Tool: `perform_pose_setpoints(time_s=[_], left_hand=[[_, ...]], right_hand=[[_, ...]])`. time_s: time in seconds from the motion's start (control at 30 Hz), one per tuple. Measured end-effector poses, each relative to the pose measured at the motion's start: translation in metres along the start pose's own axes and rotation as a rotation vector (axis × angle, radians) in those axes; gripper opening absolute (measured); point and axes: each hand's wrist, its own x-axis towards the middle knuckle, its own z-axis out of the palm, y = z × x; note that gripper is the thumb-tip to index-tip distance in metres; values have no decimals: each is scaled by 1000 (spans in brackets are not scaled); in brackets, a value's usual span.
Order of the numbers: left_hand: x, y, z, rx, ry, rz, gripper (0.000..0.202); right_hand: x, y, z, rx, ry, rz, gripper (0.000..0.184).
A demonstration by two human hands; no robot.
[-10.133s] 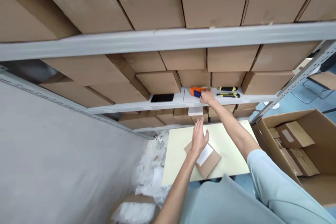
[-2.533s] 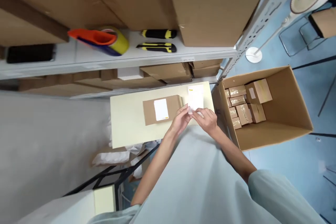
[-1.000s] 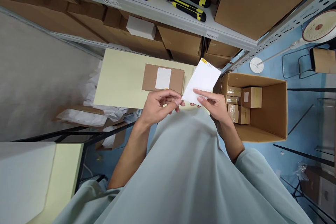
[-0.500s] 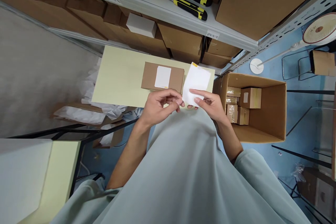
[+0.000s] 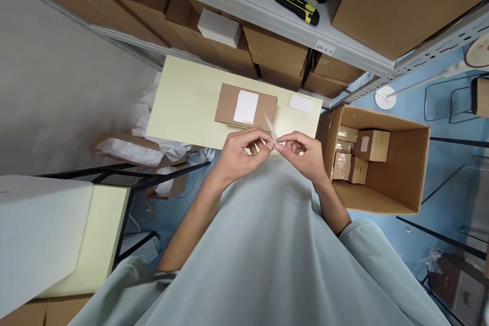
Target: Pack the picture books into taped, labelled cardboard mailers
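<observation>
A white label sheet (image 5: 270, 125) is turned nearly edge-on to me, so only a thin sliver of it shows. My left hand (image 5: 244, 155) pinches its lower corner between thumb and forefinger. At the same corner, the thumb and forefinger of my right hand (image 5: 303, 155) are closed on it too, the fingertips almost touching. Just beyond my left hand lies a brown cardboard box (image 5: 228, 103) with a white label (image 5: 246, 107) on its top. Another white paper piece (image 5: 301, 103) lies flat on the pale yellow table (image 5: 183, 97), to the right of the box.
A large open carton (image 5: 405, 173) with several small taped boxes (image 5: 372, 145) stands to the right. Above the table, a metal shelf (image 5: 244, 2) bears utility knives (image 5: 292, 2) and cartons. Crumpled white paper (image 5: 130, 147) fills a box at left.
The label has swung from facing me to edge-on, uncovering the paper piece on the table. My right hand has closed in beside my left. The view has shifted slightly.
</observation>
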Motion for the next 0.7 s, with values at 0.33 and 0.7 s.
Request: perform_pose_setpoints(time_s=[0.33, 0.7], left_hand=[[-6, -17, -37, 232, 86, -35, 9], [-27, -144, -184, 468, 265, -427, 8]], right_hand=[[24, 2, 34, 20, 15, 148, 24], [60, -12, 107, 34, 146, 291, 17]])
